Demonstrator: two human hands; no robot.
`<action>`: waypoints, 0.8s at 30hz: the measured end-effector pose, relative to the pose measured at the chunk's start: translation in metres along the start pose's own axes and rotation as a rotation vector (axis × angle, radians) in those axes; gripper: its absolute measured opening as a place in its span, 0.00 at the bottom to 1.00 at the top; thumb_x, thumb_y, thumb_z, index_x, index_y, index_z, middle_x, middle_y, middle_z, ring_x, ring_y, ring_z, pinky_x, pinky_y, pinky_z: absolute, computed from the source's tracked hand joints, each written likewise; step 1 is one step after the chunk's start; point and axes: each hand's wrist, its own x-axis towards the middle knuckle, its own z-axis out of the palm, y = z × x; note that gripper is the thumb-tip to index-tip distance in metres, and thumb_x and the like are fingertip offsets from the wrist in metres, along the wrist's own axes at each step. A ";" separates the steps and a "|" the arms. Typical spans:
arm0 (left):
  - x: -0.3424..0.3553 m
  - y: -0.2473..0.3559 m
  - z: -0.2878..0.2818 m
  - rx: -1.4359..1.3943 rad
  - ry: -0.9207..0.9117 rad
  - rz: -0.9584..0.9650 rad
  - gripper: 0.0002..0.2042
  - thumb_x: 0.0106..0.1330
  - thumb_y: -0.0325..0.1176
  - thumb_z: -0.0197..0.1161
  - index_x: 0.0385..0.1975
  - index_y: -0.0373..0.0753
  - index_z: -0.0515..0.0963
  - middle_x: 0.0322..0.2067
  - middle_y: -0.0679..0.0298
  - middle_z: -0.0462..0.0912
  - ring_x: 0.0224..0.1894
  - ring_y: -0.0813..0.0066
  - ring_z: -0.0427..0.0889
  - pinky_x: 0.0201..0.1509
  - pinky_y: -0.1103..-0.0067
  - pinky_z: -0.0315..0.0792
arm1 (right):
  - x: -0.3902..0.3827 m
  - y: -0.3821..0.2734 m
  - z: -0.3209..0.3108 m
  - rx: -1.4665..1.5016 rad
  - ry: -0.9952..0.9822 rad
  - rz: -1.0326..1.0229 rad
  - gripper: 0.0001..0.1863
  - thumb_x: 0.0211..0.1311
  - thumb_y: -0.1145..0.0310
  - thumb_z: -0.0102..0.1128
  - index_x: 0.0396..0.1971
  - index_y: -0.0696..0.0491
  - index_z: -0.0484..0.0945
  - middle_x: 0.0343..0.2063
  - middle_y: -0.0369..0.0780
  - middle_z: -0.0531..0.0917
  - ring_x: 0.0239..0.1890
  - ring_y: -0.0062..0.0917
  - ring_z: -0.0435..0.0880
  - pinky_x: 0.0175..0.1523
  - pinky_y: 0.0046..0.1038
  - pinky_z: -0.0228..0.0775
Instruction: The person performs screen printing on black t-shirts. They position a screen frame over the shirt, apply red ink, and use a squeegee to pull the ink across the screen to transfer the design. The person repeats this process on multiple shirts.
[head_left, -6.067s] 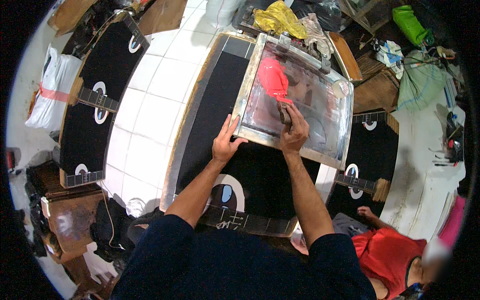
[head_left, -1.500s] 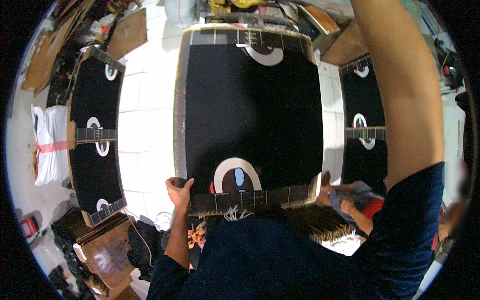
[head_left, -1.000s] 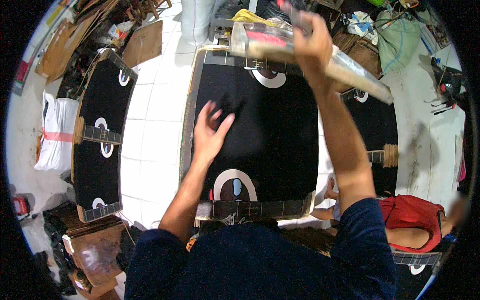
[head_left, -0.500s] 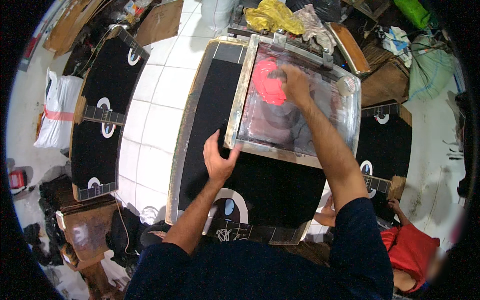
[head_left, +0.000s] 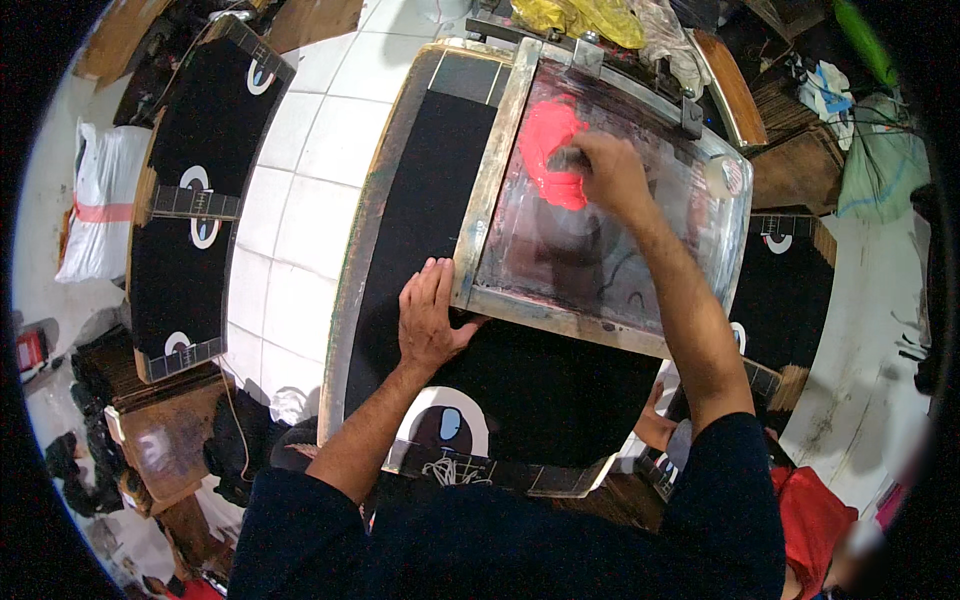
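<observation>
A wooden-framed printing screen (head_left: 487, 200) lies over black fabric (head_left: 410, 190) on a long board. Bright pink ink (head_left: 548, 130) is spread over the upper left of its mesh. My right hand (head_left: 612, 172) is closed around a small grey squeegee (head_left: 570, 158), whose edge sits in the ink; the fingers hide most of it. At the frame's near left corner, my left hand (head_left: 430, 315) rests with its fingers stretched out on the fabric along the frame's side. The left thumb points under the near edge. A printed eye shape (head_left: 450, 420) shows on the fabric closer to me.
A roll of tape (head_left: 722, 177) sits on the screen's right edge. Metal clamps (head_left: 588, 58) line the far edge. More boards with black printed fabric (head_left: 185, 230) stand left and right. Another person in a red garment (head_left: 812, 520) is at the lower right, with a hand (head_left: 655, 425) near my board.
My left hand's fingers have come together and settled flat beside the frame corner. My right hand has shifted slightly over the pink ink, which is smeared differently. The whole view has turned a little.
</observation>
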 end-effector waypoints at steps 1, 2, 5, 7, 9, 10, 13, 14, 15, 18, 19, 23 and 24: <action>0.000 -0.001 0.000 -0.001 -0.001 -0.001 0.52 0.54 0.53 0.79 0.74 0.33 0.58 0.68 0.49 0.67 0.73 0.52 0.64 0.76 0.55 0.58 | 0.011 0.005 -0.003 0.043 0.002 -0.009 0.20 0.54 0.75 0.67 0.49 0.50 0.81 0.46 0.45 0.86 0.53 0.46 0.82 0.56 0.46 0.74; 0.000 -0.001 0.001 -0.001 -0.004 0.001 0.52 0.54 0.53 0.79 0.74 0.33 0.58 0.68 0.49 0.67 0.73 0.52 0.65 0.76 0.55 0.58 | 0.027 0.010 -0.002 -0.011 0.060 -0.008 0.21 0.53 0.75 0.66 0.49 0.49 0.81 0.46 0.44 0.86 0.52 0.45 0.83 0.55 0.46 0.75; 0.000 -0.001 0.002 -0.026 0.007 0.001 0.52 0.53 0.53 0.80 0.74 0.33 0.58 0.68 0.49 0.67 0.73 0.52 0.65 0.75 0.55 0.59 | 0.067 0.021 0.015 -0.091 0.308 -0.078 0.23 0.51 0.75 0.65 0.50 0.48 0.81 0.46 0.42 0.87 0.51 0.42 0.84 0.53 0.46 0.75; 0.000 0.000 0.001 -0.033 0.016 0.007 0.53 0.53 0.52 0.80 0.74 0.33 0.58 0.68 0.49 0.67 0.73 0.52 0.65 0.75 0.55 0.59 | 0.077 0.026 0.022 -0.094 0.323 -0.038 0.22 0.51 0.75 0.65 0.50 0.48 0.81 0.47 0.42 0.86 0.51 0.42 0.84 0.53 0.46 0.75; 0.000 0.001 -0.001 -0.038 0.007 0.001 0.53 0.52 0.51 0.80 0.74 0.32 0.57 0.68 0.48 0.68 0.73 0.51 0.65 0.75 0.55 0.59 | 0.062 0.023 0.025 -0.104 0.285 -0.048 0.22 0.52 0.75 0.66 0.50 0.51 0.80 0.46 0.44 0.86 0.51 0.45 0.83 0.53 0.47 0.75; 0.000 0.002 -0.002 -0.034 -0.004 -0.005 0.54 0.52 0.51 0.81 0.74 0.32 0.57 0.68 0.48 0.68 0.73 0.51 0.65 0.76 0.55 0.58 | 0.051 0.020 0.022 -0.117 0.264 -0.053 0.21 0.53 0.75 0.66 0.50 0.52 0.79 0.46 0.45 0.85 0.51 0.46 0.83 0.53 0.47 0.75; 0.002 0.002 -0.005 -0.087 -0.013 -0.017 0.55 0.51 0.50 0.81 0.74 0.31 0.56 0.69 0.46 0.67 0.74 0.48 0.64 0.78 0.54 0.56 | -0.009 -0.001 0.020 -0.075 0.202 -0.047 0.18 0.53 0.77 0.63 0.47 0.52 0.78 0.42 0.43 0.83 0.49 0.46 0.81 0.51 0.48 0.73; 0.003 0.001 -0.006 -0.114 0.000 -0.018 0.55 0.51 0.49 0.82 0.74 0.30 0.56 0.70 0.45 0.66 0.75 0.47 0.63 0.78 0.54 0.56 | -0.024 -0.008 0.021 -0.101 0.212 -0.046 0.17 0.53 0.78 0.62 0.45 0.53 0.77 0.40 0.43 0.82 0.47 0.46 0.81 0.49 0.49 0.73; 0.005 0.000 -0.005 -0.155 0.001 -0.020 0.54 0.51 0.48 0.82 0.74 0.30 0.56 0.70 0.44 0.66 0.75 0.46 0.63 0.79 0.54 0.55 | -0.031 -0.012 0.022 -0.116 0.224 -0.057 0.17 0.53 0.79 0.63 0.44 0.53 0.77 0.39 0.43 0.82 0.46 0.46 0.81 0.48 0.48 0.73; 0.009 -0.004 -0.001 -0.245 0.044 0.019 0.52 0.52 0.42 0.82 0.74 0.29 0.56 0.69 0.41 0.67 0.74 0.45 0.65 0.78 0.54 0.58 | -0.033 -0.015 0.019 -0.135 0.234 -0.078 0.17 0.52 0.79 0.64 0.43 0.53 0.77 0.38 0.44 0.82 0.45 0.46 0.81 0.46 0.47 0.73; 0.009 -0.006 0.001 -0.258 0.065 0.048 0.52 0.53 0.40 0.81 0.74 0.29 0.56 0.69 0.41 0.68 0.73 0.44 0.67 0.78 0.54 0.60 | -0.026 -0.012 0.015 -0.131 0.217 -0.082 0.17 0.52 0.78 0.65 0.43 0.53 0.77 0.38 0.44 0.82 0.45 0.46 0.82 0.46 0.46 0.73; 0.004 -0.009 0.008 -0.400 0.213 0.124 0.49 0.54 0.34 0.81 0.74 0.32 0.57 0.68 0.41 0.70 0.66 0.47 0.77 0.69 0.61 0.75 | -0.008 -0.005 -0.006 0.004 0.245 -0.089 0.21 0.46 0.74 0.71 0.45 0.51 0.82 0.42 0.44 0.87 0.47 0.44 0.86 0.51 0.46 0.78; 0.003 -0.010 0.008 -0.394 0.201 0.112 0.48 0.53 0.35 0.81 0.74 0.33 0.58 0.69 0.41 0.70 0.64 0.48 0.79 0.65 0.63 0.78 | -0.008 -0.007 -0.011 0.010 0.229 -0.090 0.20 0.48 0.74 0.70 0.44 0.52 0.82 0.41 0.45 0.87 0.46 0.45 0.86 0.50 0.45 0.78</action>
